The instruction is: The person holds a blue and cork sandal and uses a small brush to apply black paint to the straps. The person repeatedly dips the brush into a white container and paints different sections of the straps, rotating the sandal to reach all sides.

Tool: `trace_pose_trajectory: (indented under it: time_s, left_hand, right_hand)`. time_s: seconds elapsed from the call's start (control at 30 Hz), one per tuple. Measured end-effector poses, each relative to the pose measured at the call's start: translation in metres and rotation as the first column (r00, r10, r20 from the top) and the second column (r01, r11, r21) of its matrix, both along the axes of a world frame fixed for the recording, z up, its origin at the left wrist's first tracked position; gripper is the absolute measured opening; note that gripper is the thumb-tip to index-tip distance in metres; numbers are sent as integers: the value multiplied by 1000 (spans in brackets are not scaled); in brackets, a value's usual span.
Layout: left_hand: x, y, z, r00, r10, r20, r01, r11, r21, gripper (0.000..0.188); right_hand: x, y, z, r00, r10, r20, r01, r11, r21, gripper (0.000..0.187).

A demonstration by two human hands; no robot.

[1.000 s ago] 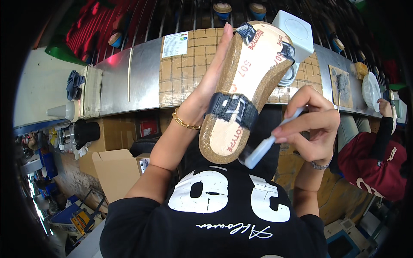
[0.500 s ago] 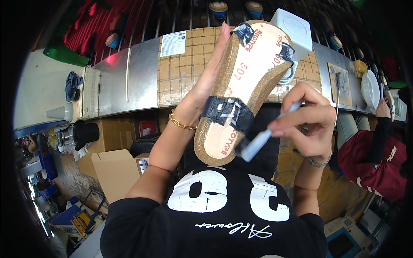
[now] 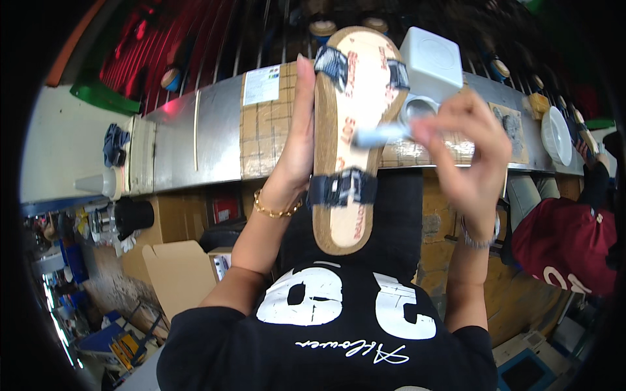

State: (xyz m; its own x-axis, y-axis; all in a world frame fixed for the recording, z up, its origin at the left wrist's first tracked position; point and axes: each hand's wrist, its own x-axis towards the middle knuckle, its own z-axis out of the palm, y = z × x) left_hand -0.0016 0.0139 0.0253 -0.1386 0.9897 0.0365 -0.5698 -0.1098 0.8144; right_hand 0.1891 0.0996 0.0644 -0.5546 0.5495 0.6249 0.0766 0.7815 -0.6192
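Observation:
A cork-edged sandal point(image 3: 350, 228) stands nearly upright in front of my chest, its pale board face with red print turned toward me. Dark strap ends are fixed to that face near the top and across the lower part. My left hand point(image 3: 300, 140) grips the sandal from its left side, the thumb stretched along the edge and the other fingers hidden behind. Between the thumb and fingers of my right hand point(image 3: 473, 150) is a small brush point(image 3: 383, 135) with a pale blue handle, blurred by motion. Its dark tip is over the middle of the board face.
A white square container point(image 3: 430, 62) and a round-mouthed cup point(image 3: 419, 107) stand behind the sandal on the cardboard-covered metal bench point(image 3: 218, 124). Beyond runs a roller conveyor point(image 3: 261, 32) carrying several shoe pieces. A white bowl point(image 3: 556, 135) and a co-worker in maroon point(image 3: 564, 241) are at right.
The sandal has turned from a rightward tilt to nearly upright, its top moving left. My right hand has carried the brush from beside the heel up to the middle of the board.

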Motion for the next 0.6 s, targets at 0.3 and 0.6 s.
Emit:
trace_pose_trajectory:
  time_s: [0.3,0.6]
  left_hand:
    - [-48,-9,-17,978,22,208,11,988,-155,67]
    - [-259,75,-92,651,121,750,-5,988,-155,76]
  right_hand:
    - [-11,8,-30,980,-155,-125,146,986,-79,22]
    - [48,21,-65,932,-254,-257,73,829,-554,11]
